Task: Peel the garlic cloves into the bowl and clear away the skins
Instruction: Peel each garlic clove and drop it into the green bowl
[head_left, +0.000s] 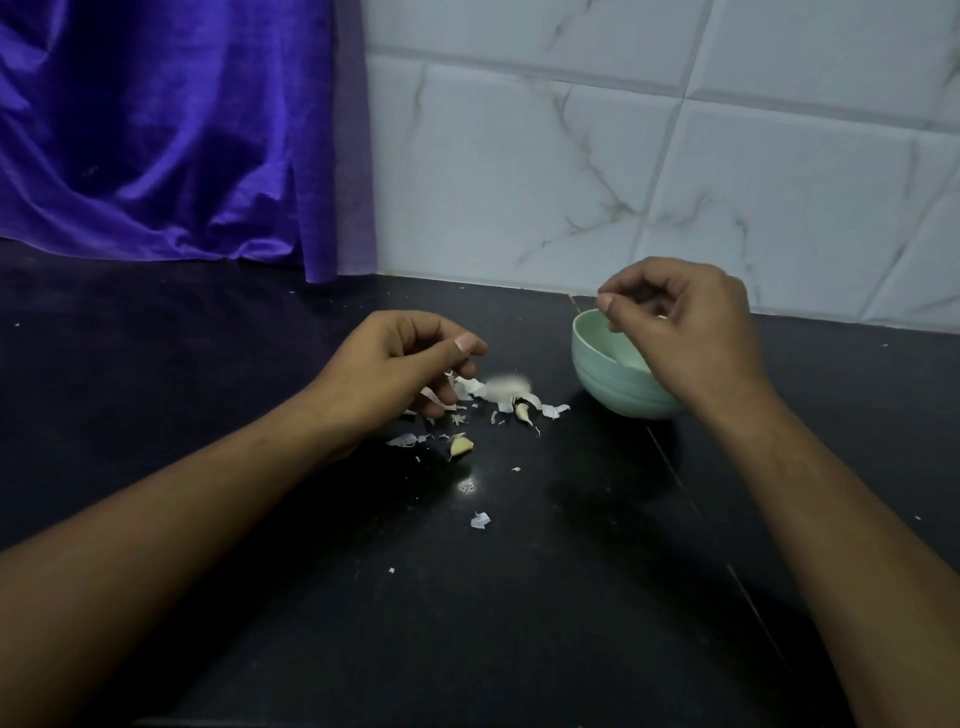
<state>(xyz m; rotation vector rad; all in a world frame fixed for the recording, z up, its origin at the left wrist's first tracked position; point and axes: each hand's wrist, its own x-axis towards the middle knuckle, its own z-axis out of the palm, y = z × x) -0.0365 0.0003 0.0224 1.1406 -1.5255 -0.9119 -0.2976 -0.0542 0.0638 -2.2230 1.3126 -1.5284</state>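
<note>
A pale green bowl (613, 382) stands on the black counter (467, 623) near the tiled wall. My right hand (685, 327) hovers over its rim with fingers curled; a small pale bit, apparently a garlic clove, shows between them. My left hand (405, 369) is left of the bowl, its fingers curled over a strip of garlic skin (435, 398). Beside it lies a pile of white skins (480, 388), and a blurred skin piece (510, 383) is in motion above the pile. Two garlic cloves (461, 446) (522, 411) lie on the counter among the skins.
A loose skin (480, 519) and small flakes are scattered toward the counter's front. A purple cloth (171, 135) hangs at the back left, down to the counter. White marbled tiles (675, 156) form the back wall behind the bowl.
</note>
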